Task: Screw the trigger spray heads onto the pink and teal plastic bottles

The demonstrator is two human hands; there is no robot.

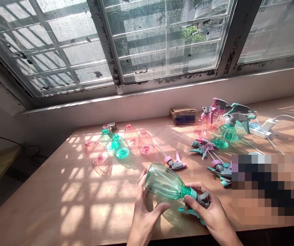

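Observation:
A clear green spray bottle (164, 181) lies tilted on its side between my hands, its neck toward the right. My left hand (147, 208) cups the base end, fingers behind it and thumb apart below. With my right hand (205, 208) I grip the grey and teal trigger sprayer head (201, 198) at the bottle's neck. The teal collar sits against the green neck; whether it is fully threaded I cannot tell. Inside the bottle a pale dip tube is faintly visible. Just beyond lies a loose pink and grey sprayer head (175, 162) with its tube.
Open pink bottles (145, 141) and green bottles (121, 147) stand at the back left. More sprayer heads (218, 164) lie to the right, before assembled spray bottles (225, 133). A cardboard box (184, 116) and a power strip (259, 130) sit near the window wall. The right front is pixelated.

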